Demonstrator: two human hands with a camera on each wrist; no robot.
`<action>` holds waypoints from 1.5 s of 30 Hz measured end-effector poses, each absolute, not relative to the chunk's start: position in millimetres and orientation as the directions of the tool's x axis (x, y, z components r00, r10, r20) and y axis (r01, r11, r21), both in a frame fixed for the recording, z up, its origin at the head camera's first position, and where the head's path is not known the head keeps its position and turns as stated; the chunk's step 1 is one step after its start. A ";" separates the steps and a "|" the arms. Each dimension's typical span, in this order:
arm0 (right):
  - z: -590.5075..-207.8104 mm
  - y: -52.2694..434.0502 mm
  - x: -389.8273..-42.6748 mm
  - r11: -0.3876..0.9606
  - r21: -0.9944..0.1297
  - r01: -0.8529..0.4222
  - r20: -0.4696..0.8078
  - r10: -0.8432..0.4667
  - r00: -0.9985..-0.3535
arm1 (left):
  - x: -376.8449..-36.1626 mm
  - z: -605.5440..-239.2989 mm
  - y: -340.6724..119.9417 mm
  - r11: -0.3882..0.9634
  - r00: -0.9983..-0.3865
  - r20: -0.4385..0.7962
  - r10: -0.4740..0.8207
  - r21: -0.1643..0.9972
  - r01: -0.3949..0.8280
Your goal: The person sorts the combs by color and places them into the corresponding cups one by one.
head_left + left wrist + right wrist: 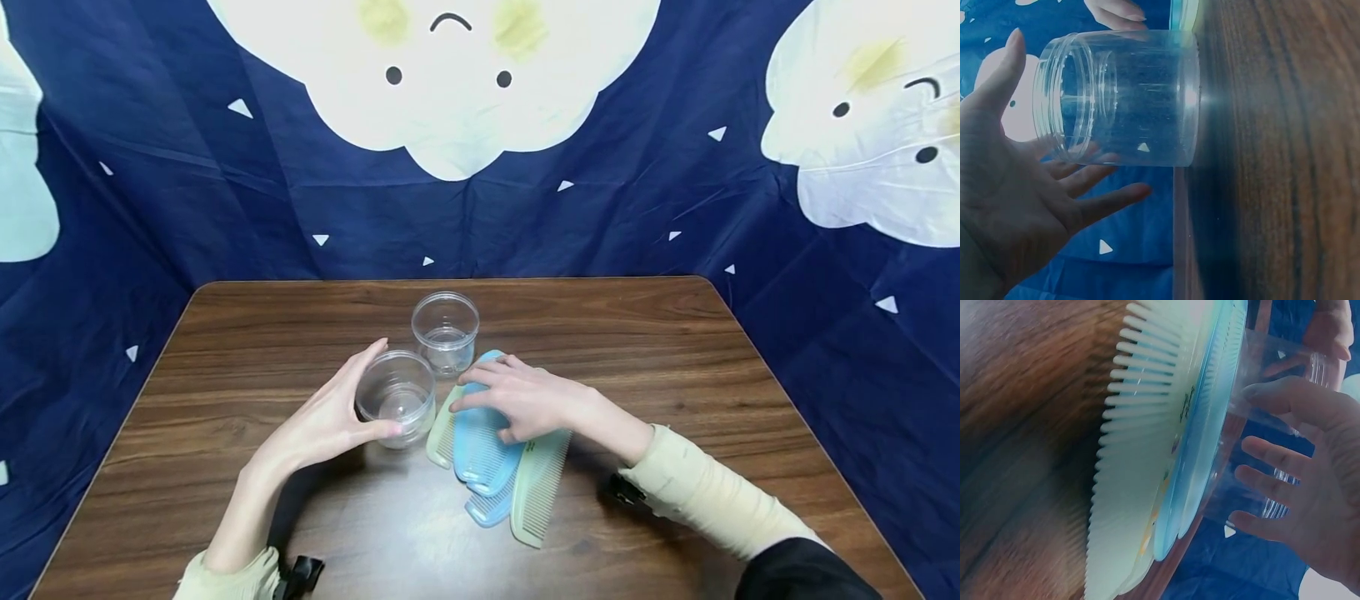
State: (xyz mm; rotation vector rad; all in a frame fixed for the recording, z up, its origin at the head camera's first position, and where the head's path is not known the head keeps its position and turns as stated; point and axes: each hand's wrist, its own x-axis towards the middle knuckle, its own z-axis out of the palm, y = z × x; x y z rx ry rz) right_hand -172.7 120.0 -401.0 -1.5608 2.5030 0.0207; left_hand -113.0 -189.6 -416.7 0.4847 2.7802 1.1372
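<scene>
My left hand [330,421] curves round a clear plastic jar [396,402] standing on the wooden table [675,367], thumb at its near side. In the left wrist view the fingers [1107,199] stay straight and spread beside the jar [1129,100]. My right hand [517,400] lies spread over a fanned pile of combs: a blue comb [480,462] on top and a pale green comb [540,492] at the right. In the right wrist view the fingers [1272,456] are straight and slightly off the combs [1166,475].
A second clear jar [446,332] stands empty just behind the first, touching the combs' far end. A dark blue cloth with white cloud figures [450,100] hangs behind and on both sides of the table. Both forearms wear pale sleeves.
</scene>
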 end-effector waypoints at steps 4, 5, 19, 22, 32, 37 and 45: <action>-403.3 115.7 -171.3 0.441 -0.072 -0.895 -0.209 -0.884 -0.419 | -115.2 -417.4 -187.3 0.663 -0.941 0.025 0.337 0.703 0.256; -404.1 115.0 -170.9 0.441 -0.070 -0.895 -0.215 -0.883 -0.418 | -115.9 -418.1 -186.4 0.664 -0.941 0.024 0.337 0.702 0.256; -417.3 113.0 -166.5 0.458 -0.068 -0.887 -0.250 -0.868 -0.429 | -119.6 -427.2 -180.5 0.670 -0.952 0.013 0.305 0.708 0.224; -418.2 110.9 -166.6 0.454 -0.055 -0.889 -0.243 -0.870 -0.429 | -119.5 -426.6 -181.6 0.675 -0.954 0.013 0.300 0.704 0.222; -415.4 103.8 -167.6 0.458 -0.035 -0.888 -0.255 -0.864 -0.435 | -117.6 -422.8 -184.5 0.686 -0.955 0.008 0.296 0.694 0.218; -414.1 102.1 -170.9 0.457 -0.023 -0.889 -0.242 -0.866 -0.438 | -116.8 -421.8 -185.0 0.682 -0.957 0.007 0.291 0.700 0.213; -412.7 98.5 -173.1 0.459 -0.025 -0.888 -0.239 -0.865 -0.441 | -113.1 -420.4 -186.7 0.678 -0.957 0.021 0.289 0.701 0.220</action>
